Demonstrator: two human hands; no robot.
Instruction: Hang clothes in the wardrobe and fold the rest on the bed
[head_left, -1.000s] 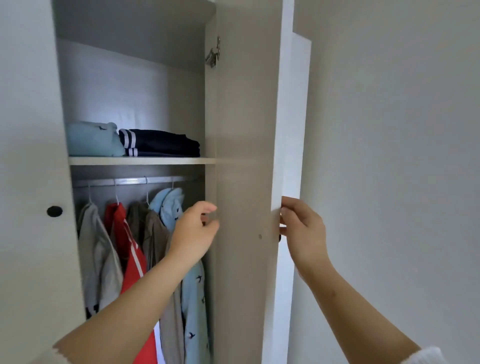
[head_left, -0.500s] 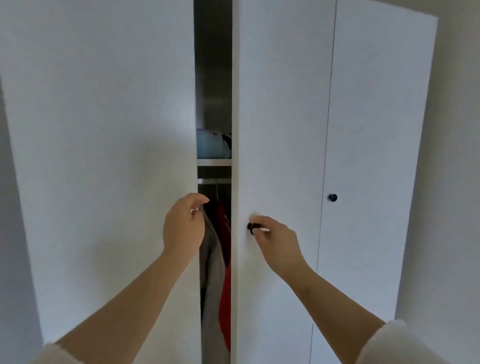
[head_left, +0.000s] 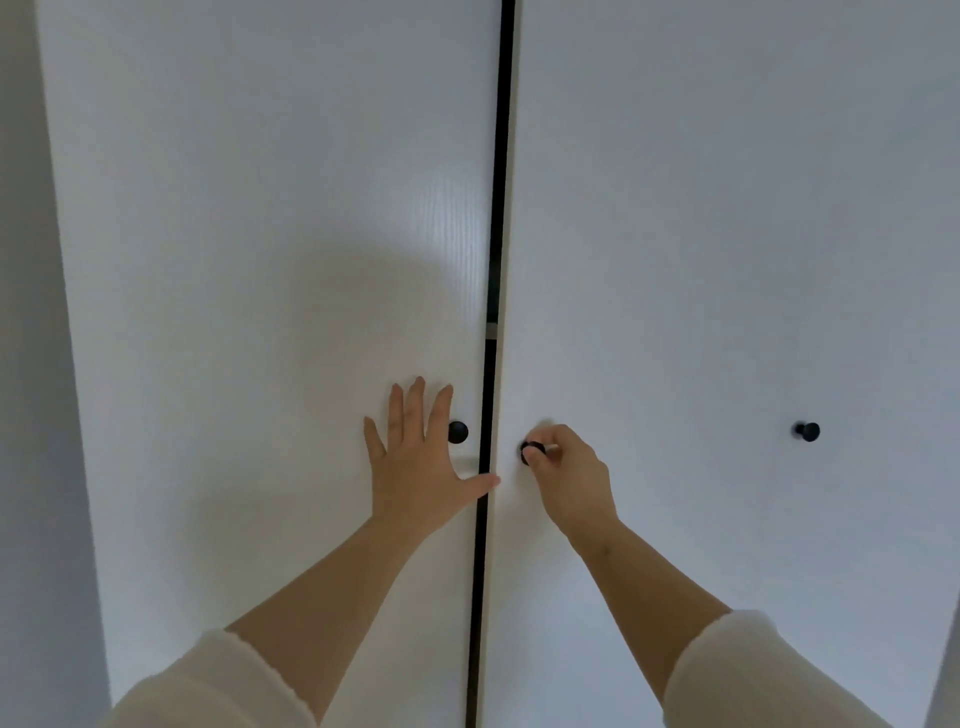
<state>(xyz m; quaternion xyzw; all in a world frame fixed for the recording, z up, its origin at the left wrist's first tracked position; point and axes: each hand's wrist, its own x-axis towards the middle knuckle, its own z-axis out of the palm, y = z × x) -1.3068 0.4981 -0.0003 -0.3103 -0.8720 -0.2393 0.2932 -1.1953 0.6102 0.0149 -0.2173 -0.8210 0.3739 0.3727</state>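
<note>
Fingers (head_left: 415, 410) of the left hand (head_left: 421, 467) press flat just left of the door gap (head_left: 497, 234); the right hand (head_left: 569, 478) pinches the knob (head_left: 530, 448) just right.

A home bedroom: tall white wardrobe doors (head_left: 260, 260) with small black knobs (head_left: 457, 432).

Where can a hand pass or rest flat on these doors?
Bare panel: left door left of the left hand; right door between the right hand and the far knob; both above the hands. Crowded at the left knob and the pinched knob. The dark gap looks too narrow for a hand.
</note>
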